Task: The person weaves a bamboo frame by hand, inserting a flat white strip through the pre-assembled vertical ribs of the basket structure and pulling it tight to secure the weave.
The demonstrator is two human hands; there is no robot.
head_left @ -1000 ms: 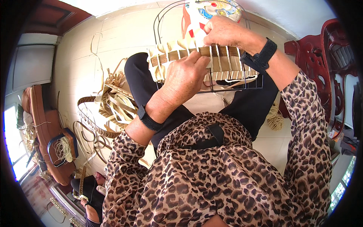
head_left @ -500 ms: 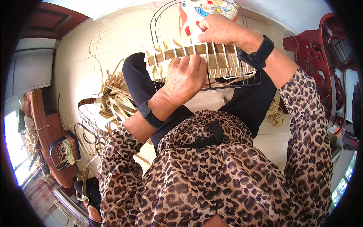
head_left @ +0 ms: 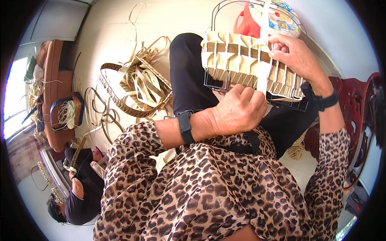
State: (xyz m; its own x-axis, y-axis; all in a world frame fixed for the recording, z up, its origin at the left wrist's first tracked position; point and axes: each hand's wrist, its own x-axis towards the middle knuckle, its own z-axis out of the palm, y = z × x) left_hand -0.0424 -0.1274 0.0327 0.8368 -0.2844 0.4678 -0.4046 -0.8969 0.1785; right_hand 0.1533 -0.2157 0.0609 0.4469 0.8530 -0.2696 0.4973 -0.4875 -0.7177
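Left hand point(head_left: 239, 110) is fisted with fingers curled under, right hand point(head_left: 295, 54) raised, its fingers pinched together

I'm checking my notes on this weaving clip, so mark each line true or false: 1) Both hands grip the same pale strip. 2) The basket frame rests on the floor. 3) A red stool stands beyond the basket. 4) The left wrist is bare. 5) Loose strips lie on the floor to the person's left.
1) True: the left hand and the right hand both hold the pale strip.
2) False: the basket frame sits on the person's lap.
3) True: the red stool shows behind it.
4) False: a black band circles it.
5) True: the loose strips lie there in a heap.
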